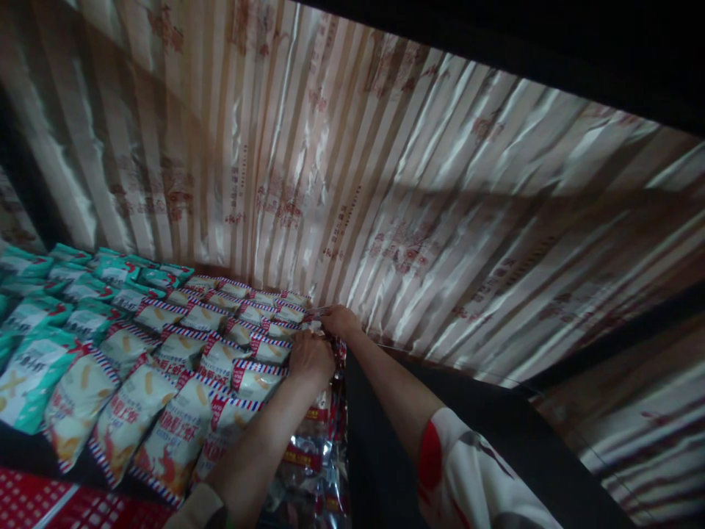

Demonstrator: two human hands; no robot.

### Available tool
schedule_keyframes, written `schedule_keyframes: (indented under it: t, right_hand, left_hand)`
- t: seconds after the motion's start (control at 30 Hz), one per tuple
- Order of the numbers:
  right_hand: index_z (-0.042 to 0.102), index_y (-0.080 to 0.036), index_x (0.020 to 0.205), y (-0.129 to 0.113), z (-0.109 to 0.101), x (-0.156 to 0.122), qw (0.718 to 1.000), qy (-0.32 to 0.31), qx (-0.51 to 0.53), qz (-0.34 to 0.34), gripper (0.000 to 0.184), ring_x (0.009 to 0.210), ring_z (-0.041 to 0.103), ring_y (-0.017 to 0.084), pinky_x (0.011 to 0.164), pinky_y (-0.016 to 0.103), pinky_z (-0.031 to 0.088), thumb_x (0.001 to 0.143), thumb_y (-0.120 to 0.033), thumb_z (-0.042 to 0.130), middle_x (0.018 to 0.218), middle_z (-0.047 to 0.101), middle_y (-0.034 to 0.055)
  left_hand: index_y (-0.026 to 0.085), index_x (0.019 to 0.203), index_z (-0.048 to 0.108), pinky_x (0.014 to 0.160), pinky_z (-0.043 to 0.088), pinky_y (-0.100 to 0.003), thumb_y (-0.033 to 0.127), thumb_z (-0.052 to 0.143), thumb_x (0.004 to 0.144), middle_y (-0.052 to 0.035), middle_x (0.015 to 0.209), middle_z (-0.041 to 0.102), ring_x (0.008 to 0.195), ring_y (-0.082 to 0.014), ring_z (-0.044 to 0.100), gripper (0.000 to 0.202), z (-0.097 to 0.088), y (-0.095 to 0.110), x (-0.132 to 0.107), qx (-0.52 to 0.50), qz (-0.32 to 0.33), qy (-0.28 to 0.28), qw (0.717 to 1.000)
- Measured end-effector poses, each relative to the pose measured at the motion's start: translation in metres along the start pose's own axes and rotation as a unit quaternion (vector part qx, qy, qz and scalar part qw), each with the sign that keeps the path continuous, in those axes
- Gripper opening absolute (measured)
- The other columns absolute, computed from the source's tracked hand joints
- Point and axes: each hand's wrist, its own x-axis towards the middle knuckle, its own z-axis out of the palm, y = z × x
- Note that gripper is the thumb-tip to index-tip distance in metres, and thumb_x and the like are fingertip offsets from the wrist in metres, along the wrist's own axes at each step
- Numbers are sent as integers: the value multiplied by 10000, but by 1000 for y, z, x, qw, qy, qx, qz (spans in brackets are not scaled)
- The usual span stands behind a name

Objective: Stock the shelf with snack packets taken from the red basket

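Observation:
My left hand (312, 358) reaches to the back end of a row of shiny dark-red and clear snack packets (308, 459). Its fingers are curled down and partly hidden. Right beside it, slightly farther back, my right hand (340, 322) is closed, fingers pointing left. Between the two hands shows the pale, crinkled edge of a packet (315, 325), which both seem to grip; its print is too blurred to read. Just left of my hands stand rows of white snack bags (181, 422) with red and blue striped edges.
Teal snack bags (38, 375) fill the far left. A pleated, shiny printed sheet (308, 162) hangs behind the shelf. To the right lies a dark shelf surface (396, 455). A red perforated basket (33, 496) sits at the lower left. A dark beam (551, 44) crosses above.

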Motion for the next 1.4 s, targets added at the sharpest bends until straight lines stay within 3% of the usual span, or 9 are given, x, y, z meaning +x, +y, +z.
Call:
schedule_keyframes:
  t: [0.13,0.23,0.37,0.53,0.8,1.03,1.17,1.4]
  right_hand:
    - [684,-160,1036,0,4,4,1000,11,-3,11,391,991,633,242,786,297,496,779,-424,553,1058,678,128]
    - [698,-157,995,1,9,7,1000,4,-10,3,339,989,636,228,779,266,495,792,-382,547,1040,685,127]
    - [695,-183,1004,2,12,8,1000,1,0,1,315,984,636,222,779,272,494,798,-352,527,1048,686,97]
    - [690,-223,1021,6,10,4,1000,7,1,-10,298,977,634,203,777,257,482,814,-328,502,1049,688,67]
    - [688,-224,1032,16,5,-13,995,59,67,-35,300,957,641,166,789,210,466,831,-258,469,1039,696,35]
    - [691,-186,1014,25,4,-48,984,115,126,-50,302,933,647,148,816,204,466,818,-160,462,1022,702,48]
    - [695,-187,995,34,5,-76,978,122,167,-36,284,930,647,147,824,208,468,818,-157,475,1028,698,49]
    - [705,-199,923,74,16,-143,959,111,260,-11,228,888,645,165,779,228,479,776,-169,533,940,711,42]
  left_hand:
    - [93,963,681,1026,271,-451,207,357,831,-198,1096,617,1202,-326,417,368,-3,-2,-1,-4,-9,26,1000]
    - [112,937,687,1038,230,-489,179,365,822,-190,1040,642,1149,-322,469,348,-3,-4,-1,1,-4,3,1000]
    - [155,938,687,1071,174,-498,233,319,866,-147,1029,663,1164,-298,472,383,0,-7,1,20,-14,25,999]
    - [123,975,677,1065,206,-500,228,323,865,-148,1077,654,1210,-303,443,385,3,-9,4,19,-32,-1,999]
    - [109,1101,622,1072,238,-467,234,329,870,-161,1191,599,1260,-300,406,394,1,-11,0,16,-46,9,999]
    - [115,1137,587,1065,298,-403,119,385,813,-130,1194,601,1199,-228,468,382,-12,1,-20,-15,26,54,998]
    - [96,1050,622,1042,344,-350,106,387,811,-137,1113,636,1116,-200,531,335,-17,20,-38,-43,82,82,992]
    - [72,1081,601,997,405,-323,51,375,800,-149,1145,616,1113,-192,534,361,-5,61,-84,-81,144,58,985]
